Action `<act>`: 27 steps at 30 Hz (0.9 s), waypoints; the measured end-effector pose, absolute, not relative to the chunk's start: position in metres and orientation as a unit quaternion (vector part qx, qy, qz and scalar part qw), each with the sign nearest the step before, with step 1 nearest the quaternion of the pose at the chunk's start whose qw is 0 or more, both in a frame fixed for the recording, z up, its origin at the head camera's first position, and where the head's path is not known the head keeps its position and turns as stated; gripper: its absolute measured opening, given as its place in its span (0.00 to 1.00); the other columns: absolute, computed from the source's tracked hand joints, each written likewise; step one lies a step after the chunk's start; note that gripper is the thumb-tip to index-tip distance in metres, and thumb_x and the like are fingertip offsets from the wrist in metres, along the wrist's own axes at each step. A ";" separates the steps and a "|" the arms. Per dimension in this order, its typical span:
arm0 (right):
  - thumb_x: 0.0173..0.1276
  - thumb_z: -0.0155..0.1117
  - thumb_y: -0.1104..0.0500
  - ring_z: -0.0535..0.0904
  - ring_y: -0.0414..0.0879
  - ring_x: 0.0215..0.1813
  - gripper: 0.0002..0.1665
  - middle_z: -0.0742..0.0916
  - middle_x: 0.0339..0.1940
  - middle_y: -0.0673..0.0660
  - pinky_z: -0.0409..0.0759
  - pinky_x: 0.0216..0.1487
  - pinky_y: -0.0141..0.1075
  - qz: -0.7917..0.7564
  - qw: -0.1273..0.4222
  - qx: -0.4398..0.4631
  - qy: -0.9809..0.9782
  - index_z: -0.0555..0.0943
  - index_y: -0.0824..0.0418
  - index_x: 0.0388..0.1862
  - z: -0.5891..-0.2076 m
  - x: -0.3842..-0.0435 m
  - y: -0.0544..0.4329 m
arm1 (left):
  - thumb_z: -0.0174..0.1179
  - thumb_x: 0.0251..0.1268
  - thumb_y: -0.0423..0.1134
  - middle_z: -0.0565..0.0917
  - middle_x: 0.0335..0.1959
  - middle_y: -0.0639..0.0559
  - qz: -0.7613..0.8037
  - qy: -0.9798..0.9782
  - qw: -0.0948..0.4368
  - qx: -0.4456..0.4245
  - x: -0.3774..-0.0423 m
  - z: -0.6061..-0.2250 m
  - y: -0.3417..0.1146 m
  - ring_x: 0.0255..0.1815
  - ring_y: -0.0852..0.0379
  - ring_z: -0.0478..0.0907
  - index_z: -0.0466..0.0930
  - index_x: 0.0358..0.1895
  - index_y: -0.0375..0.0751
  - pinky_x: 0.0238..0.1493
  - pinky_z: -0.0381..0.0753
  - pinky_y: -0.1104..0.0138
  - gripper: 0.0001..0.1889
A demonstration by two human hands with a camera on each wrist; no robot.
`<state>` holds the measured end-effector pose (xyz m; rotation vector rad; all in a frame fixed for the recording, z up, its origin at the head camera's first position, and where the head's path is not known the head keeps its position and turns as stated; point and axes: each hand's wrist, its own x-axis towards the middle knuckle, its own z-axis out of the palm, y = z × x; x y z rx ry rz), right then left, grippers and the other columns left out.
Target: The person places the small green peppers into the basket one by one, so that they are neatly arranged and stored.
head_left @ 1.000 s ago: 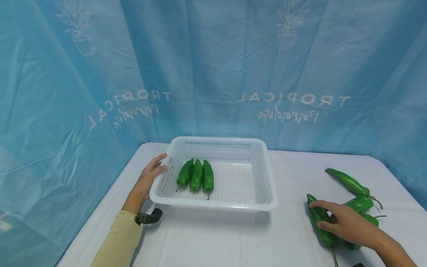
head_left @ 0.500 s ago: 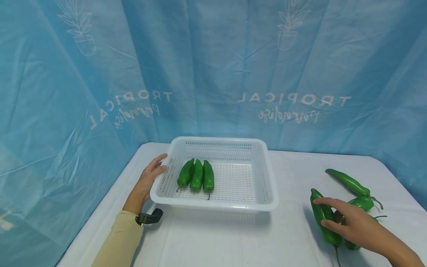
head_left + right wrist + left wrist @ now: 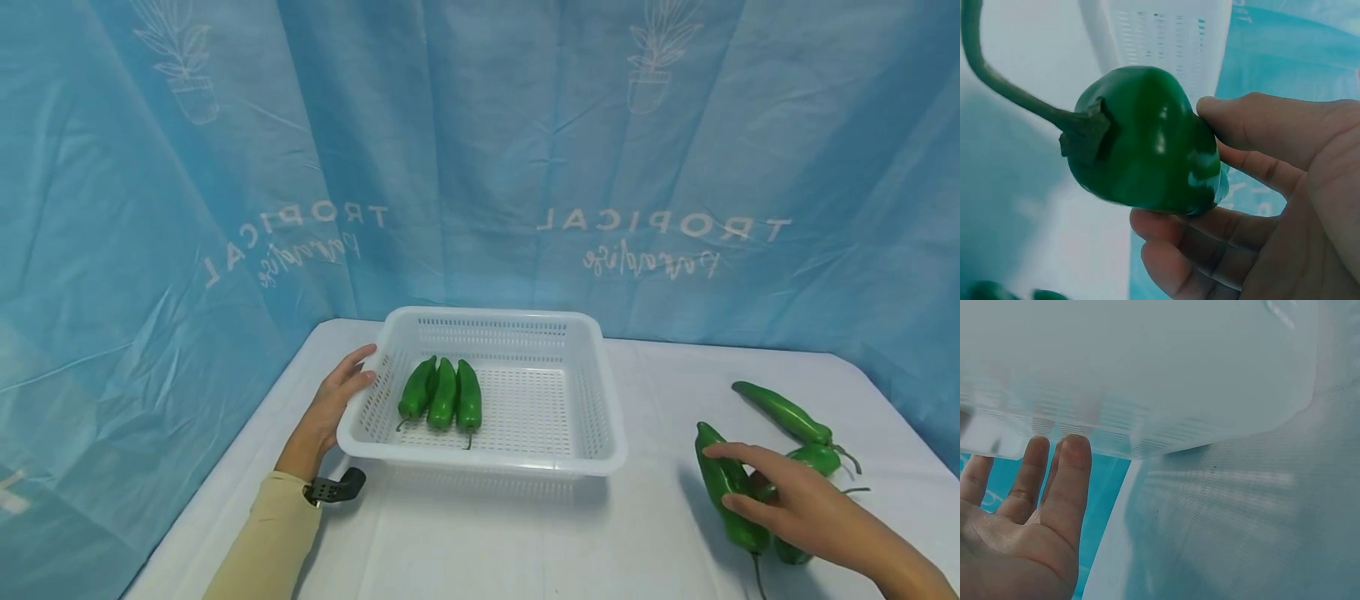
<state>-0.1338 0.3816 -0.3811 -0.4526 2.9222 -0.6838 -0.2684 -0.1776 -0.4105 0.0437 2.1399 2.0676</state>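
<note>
My right hand pinches a long green pepper between thumb and fingers. That pepper hangs just above the table, its shadow to the left and its stem toward me. In the right wrist view, the stem end of the pepper faces the camera, with the thumb above and fingers below. My left hand touches the left side of a white plastic basket. From the left wrist, the fingers look straight, their tips against the basket wall. Three green peppers lie side by side in the basket's left half.
Under and behind my right hand lie more green peppers, one partly hidden pepper among them. Another pepper lies farther back. A white cloth covers the table. Blue printed curtains hang behind and at the left.
Since one second ago, my right hand has lifted the pepper off the table and shifted slightly right. Over the last half second it has hardly moved. My left hand stays at the basket.
</note>
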 end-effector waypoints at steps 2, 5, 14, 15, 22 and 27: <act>0.64 0.70 0.51 0.75 0.24 0.33 0.32 0.84 0.54 0.57 0.77 0.28 0.29 -0.228 0.034 -0.166 0.959 0.73 0.55 0.66 -0.375 -0.135 0.381 | 0.50 0.76 0.45 0.56 0.79 0.47 0.694 0.715 0.081 0.013 -0.268 -0.410 -0.178 0.75 0.40 0.63 0.51 0.79 0.56 0.67 0.75 0.48 0.32; 0.63 0.72 0.54 0.76 0.24 0.34 0.33 0.85 0.50 0.54 0.78 0.28 0.29 -0.226 0.009 -0.179 0.958 0.73 0.55 0.65 -0.362 -0.139 0.379 | 0.50 0.76 0.46 0.56 0.79 0.47 0.693 0.716 0.081 0.014 -0.268 -0.409 -0.177 0.75 0.40 0.62 0.51 0.79 0.56 0.67 0.74 0.47 0.32; 0.62 0.72 0.55 0.73 0.24 0.36 0.33 0.83 0.52 0.50 0.78 0.29 0.28 -0.177 -0.025 -0.227 0.957 0.73 0.51 0.66 -0.320 -0.154 0.362 | 0.50 0.76 0.46 0.56 0.79 0.45 0.687 0.722 0.083 0.015 -0.269 -0.411 -0.178 0.74 0.40 0.63 0.51 0.79 0.57 0.66 0.76 0.49 0.32; 0.62 0.73 0.55 0.74 0.24 0.35 0.33 0.83 0.51 0.49 0.78 0.29 0.28 -0.174 -0.025 -0.232 0.957 0.73 0.51 0.66 -0.315 -0.156 0.360 | 0.50 0.76 0.45 0.56 0.79 0.45 0.687 0.722 0.082 0.015 -0.269 -0.411 -0.178 0.74 0.40 0.63 0.51 0.79 0.57 0.66 0.76 0.49 0.32; 0.62 0.72 0.53 0.74 0.26 0.36 0.34 0.84 0.53 0.50 0.76 0.29 0.29 -0.150 0.001 -0.235 0.960 0.73 0.50 0.67 -0.292 -0.165 0.344 | 0.50 0.76 0.45 0.57 0.79 0.46 0.688 0.721 0.082 0.006 -0.269 -0.411 -0.178 0.75 0.40 0.63 0.51 0.79 0.57 0.67 0.74 0.48 0.32; 0.61 0.73 0.53 0.77 0.31 0.40 0.33 0.83 0.56 0.51 0.77 0.31 0.29 -0.118 0.006 -0.247 0.962 0.74 0.48 0.65 -0.283 -0.167 0.332 | 0.51 0.76 0.46 0.57 0.78 0.46 0.685 0.724 0.081 0.009 -0.268 -0.409 -0.177 0.74 0.41 0.64 0.52 0.79 0.57 0.66 0.77 0.51 0.32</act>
